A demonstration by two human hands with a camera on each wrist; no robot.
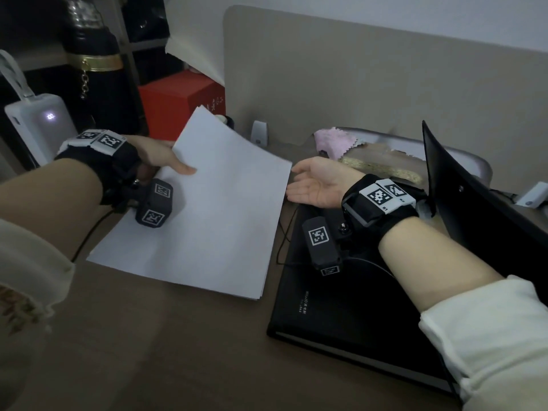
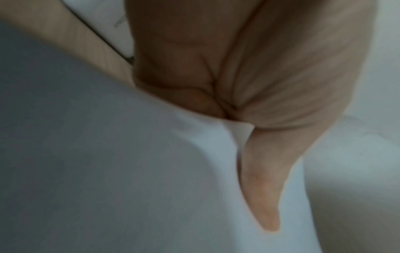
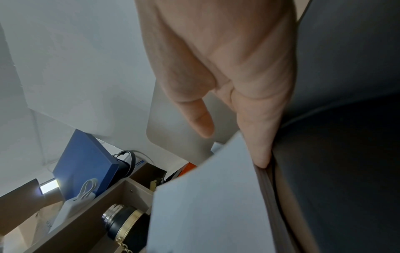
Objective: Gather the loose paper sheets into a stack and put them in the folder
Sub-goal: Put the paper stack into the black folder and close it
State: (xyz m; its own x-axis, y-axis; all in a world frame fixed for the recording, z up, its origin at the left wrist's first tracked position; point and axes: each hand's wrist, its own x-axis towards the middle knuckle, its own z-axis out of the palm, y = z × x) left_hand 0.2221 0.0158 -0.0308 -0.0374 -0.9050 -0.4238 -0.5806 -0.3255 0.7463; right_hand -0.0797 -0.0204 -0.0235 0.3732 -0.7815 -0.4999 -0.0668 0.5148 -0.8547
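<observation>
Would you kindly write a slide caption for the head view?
Left hand holds the paper stack while the open right hand steadies its edge beside the open black folder.

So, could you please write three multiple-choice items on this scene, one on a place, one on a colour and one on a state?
1. Where does the paper stack lie relative to the folder?
A. left of it
B. inside it
C. right of it

2. What colour is the box behind the stack?
A. green
B. red
C. yellow

3. What is the state of the right hand?
A. clenched in a fist
B. gripping the folder's cover
C. open, palm up, at the stack's right edge

Answers:
1 A: the head view shows the sheets on the desk, left of the black folder.
2 B: the box by the divider is plainly red.
3 C: its fingers are straight at the paper's edge, while the left hand holds the stack, thumb on top.
</observation>
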